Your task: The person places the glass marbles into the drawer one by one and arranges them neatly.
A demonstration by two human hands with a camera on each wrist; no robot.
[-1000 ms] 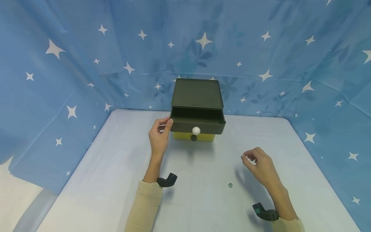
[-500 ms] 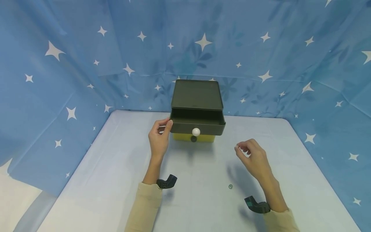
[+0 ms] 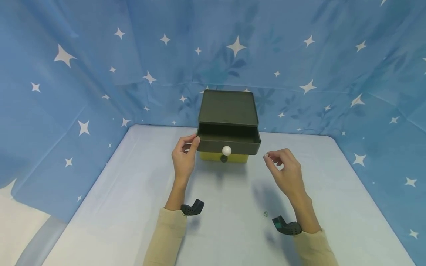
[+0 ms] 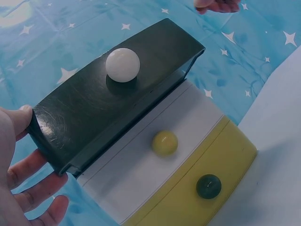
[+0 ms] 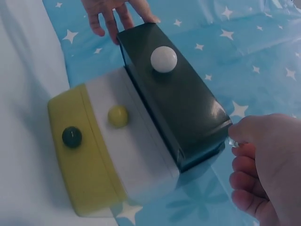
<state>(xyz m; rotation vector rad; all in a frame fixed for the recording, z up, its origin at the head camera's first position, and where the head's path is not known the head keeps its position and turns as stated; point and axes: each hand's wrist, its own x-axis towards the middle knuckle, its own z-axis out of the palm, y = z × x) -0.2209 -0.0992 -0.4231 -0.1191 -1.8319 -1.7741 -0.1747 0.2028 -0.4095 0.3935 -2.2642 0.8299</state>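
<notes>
A three-tier drawer box has a dark green top tier, a white middle tier [image 4: 141,160] and a yellow bottom tier [image 3: 206,156]. The top drawer [image 3: 213,146], with its white round knob [image 3: 226,150], is pulled out. At its left corner my left hand [image 3: 184,159] holds the drawer, thumb on the front and fingers along the side. Right of the box, above the table, my right hand [image 3: 287,171] pinches a tiny shiny, clear piece [image 5: 233,142] between thumb and forefinger; its kind is too small to tell. A small greenish round piece [image 3: 266,214] lies on the table.
The white table [image 3: 133,192] ends at a blue star-patterned curtain [image 3: 159,66] behind and at both sides. A yellow knob [image 4: 165,143] sits on the middle tier and a dark green knob [image 4: 209,187] on the bottom one. A dark camera is strapped to each wrist.
My right hand has moved left and away from me, closer to the drawer, still pinching the tiny piece. My left hand has stayed at the drawer's corner.
</notes>
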